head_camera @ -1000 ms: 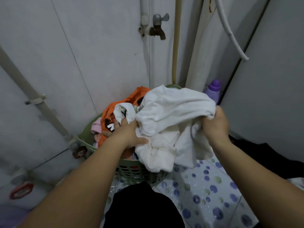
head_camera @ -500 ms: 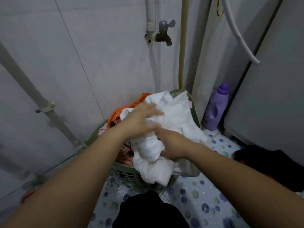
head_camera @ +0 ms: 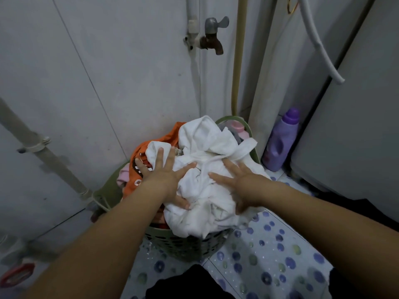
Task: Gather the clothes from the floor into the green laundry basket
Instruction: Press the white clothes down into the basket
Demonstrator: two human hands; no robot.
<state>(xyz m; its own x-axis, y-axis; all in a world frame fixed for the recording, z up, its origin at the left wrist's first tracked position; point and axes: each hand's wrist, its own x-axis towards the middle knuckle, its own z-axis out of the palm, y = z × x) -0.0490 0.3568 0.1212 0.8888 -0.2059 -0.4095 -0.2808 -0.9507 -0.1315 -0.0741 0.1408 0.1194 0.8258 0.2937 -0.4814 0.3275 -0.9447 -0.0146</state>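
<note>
The green laundry basket (head_camera: 187,248) stands in the corner, heaped above its rim. A crumpled white garment (head_camera: 207,152) lies on top and hangs over the front rim. Under it show an orange garment (head_camera: 133,180) and a pink one (head_camera: 123,176) on the left side. My left hand (head_camera: 160,176) presses flat on the white garment's left part, fingers spread and straight. Spread the same way, my right hand (head_camera: 240,184) presses on its right part. Black clothes lie on the floor at the bottom (head_camera: 185,287) and at the right (head_camera: 354,209).
A purple detergent bottle (head_camera: 280,141) stands right of the basket beside a grey appliance (head_camera: 356,134). A tap (head_camera: 212,35) and pipes run down the wall above the basket. A slanted pipe (head_camera: 49,160) crosses the left wall. The floor has spotted tiles (head_camera: 276,262).
Both hands let go of the white garment, which now lies on the heap in the basket. The fingers have opened and spread flat on top of it.
</note>
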